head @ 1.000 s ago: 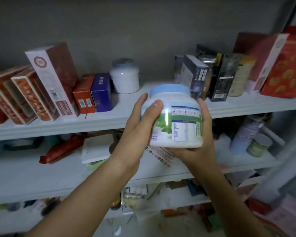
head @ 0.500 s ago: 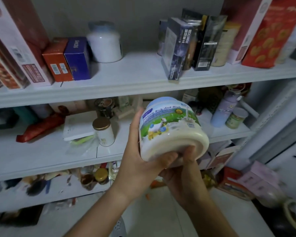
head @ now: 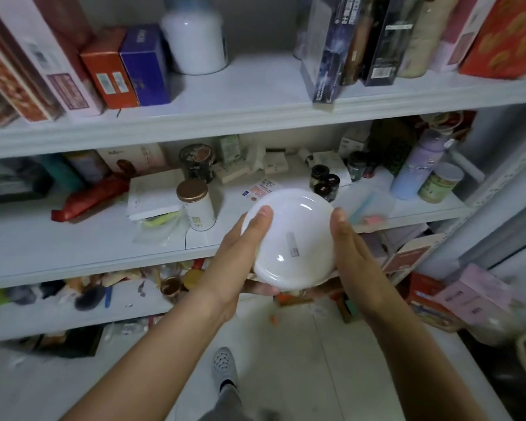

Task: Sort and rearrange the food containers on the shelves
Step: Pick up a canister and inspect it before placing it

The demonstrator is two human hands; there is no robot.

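The smooth white tub (head: 292, 238) may slip and fall to the floor (head: 301, 344), because the left hand (head: 243, 253) at 9 o'clock and the right hand (head: 351, 247) at 3 o'clock grasp it only from the sides. It hangs before the middle shelf (head: 73, 247), its base toward the camera and its long axis pointing away to 12 o'clock.

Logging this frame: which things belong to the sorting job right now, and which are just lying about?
In hand: white tub, base toward camera, held by left hand and right hand.
Lying about: gold-lidded jar, purple bottle, red packet, white jar on top shelf.
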